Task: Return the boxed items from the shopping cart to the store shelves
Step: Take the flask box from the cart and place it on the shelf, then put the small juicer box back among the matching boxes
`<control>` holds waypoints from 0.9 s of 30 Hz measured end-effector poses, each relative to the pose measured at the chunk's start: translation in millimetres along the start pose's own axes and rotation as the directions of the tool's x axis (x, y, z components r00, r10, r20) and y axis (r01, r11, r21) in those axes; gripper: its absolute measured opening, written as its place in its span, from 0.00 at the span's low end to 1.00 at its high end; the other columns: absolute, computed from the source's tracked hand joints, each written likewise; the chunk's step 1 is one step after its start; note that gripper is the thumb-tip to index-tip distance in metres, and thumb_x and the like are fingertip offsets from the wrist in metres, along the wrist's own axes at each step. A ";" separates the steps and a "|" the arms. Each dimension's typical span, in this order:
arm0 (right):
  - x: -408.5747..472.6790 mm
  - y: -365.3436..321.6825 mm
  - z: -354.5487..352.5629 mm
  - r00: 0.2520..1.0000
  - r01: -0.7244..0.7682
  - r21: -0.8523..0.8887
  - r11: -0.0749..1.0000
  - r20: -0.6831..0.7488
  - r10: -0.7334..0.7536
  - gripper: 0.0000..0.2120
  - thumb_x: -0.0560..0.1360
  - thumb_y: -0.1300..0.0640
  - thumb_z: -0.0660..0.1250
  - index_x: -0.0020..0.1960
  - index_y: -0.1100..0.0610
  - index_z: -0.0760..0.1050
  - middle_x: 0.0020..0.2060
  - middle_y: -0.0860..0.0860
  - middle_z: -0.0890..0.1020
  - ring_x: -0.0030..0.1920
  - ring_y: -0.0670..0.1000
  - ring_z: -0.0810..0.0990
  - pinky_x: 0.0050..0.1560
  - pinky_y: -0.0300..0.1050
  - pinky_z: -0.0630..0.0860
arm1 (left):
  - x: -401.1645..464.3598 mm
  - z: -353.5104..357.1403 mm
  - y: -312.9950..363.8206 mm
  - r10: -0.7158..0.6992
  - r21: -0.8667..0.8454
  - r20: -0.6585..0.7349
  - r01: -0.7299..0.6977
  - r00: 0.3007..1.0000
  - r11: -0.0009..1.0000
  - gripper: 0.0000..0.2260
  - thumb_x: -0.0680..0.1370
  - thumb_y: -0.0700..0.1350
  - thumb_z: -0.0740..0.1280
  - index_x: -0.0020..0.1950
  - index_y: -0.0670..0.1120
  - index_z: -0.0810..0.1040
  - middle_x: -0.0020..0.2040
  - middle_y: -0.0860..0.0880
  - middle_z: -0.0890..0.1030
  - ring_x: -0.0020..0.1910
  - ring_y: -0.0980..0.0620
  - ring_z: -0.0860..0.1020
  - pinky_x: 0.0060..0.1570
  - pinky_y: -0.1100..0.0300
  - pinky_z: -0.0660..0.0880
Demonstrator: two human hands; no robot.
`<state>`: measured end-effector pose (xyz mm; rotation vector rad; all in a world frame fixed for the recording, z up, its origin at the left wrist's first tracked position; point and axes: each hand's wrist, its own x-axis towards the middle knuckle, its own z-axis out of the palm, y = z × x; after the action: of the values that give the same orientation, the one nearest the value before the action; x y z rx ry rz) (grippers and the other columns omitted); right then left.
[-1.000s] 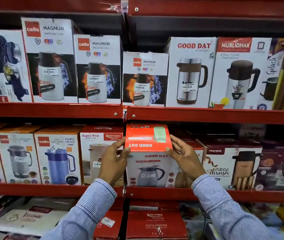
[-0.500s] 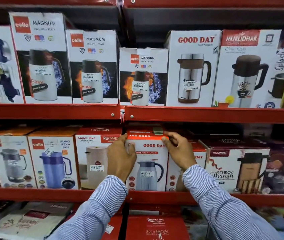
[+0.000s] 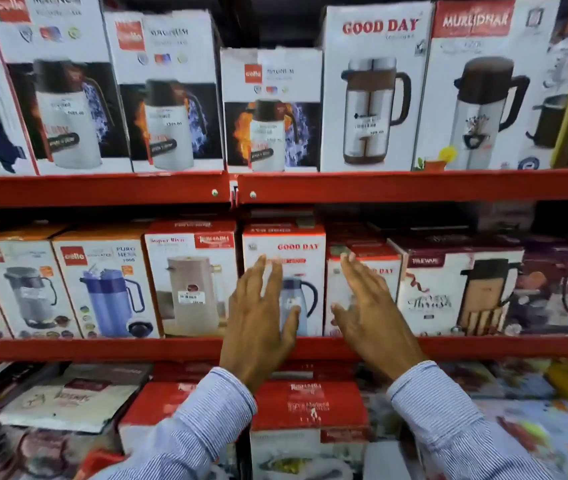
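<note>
My two hands are spread flat, fingers holding nothing: my left hand (image 3: 258, 320) hovers before the Good Day box (image 3: 284, 278), my right hand (image 3: 369, 306) before its neighbour. The box stands upright on the middle shelf (image 3: 102, 348), one of three red shelves.

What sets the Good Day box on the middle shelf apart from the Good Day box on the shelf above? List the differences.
The middle-shelf Good Day box is shorter; the upper Good Day box stands taller.
The middle one pictures a grey-blue jug with a dark handle; the upper one a steel jug with brown trim.
The middle one has a red top; the upper one looks white.
Both carry red GOOD DAY lettering on white fronts.
</note>
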<state>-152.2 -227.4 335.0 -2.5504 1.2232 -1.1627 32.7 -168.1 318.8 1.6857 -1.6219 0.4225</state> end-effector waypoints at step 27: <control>-403.0 191.0 113.8 0.405 -0.752 -0.215 0.623 0.595 0.694 0.18 0.75 0.57 0.64 0.64 0.59 0.75 0.60 0.61 0.80 0.58 0.62 0.79 0.57 0.48 0.73 | -393.7 223.6 89.0 -0.254 0.044 0.924 0.581 0.286 0.813 0.34 0.79 0.54 0.64 0.80 0.42 0.55 0.80 0.43 0.62 0.78 0.43 0.63 0.75 0.55 0.60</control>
<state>-355.5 -102.3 -58.5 -1.6682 1.7052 -0.1017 -166.3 -37.9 -76.6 2.1218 -1.6235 -1.2357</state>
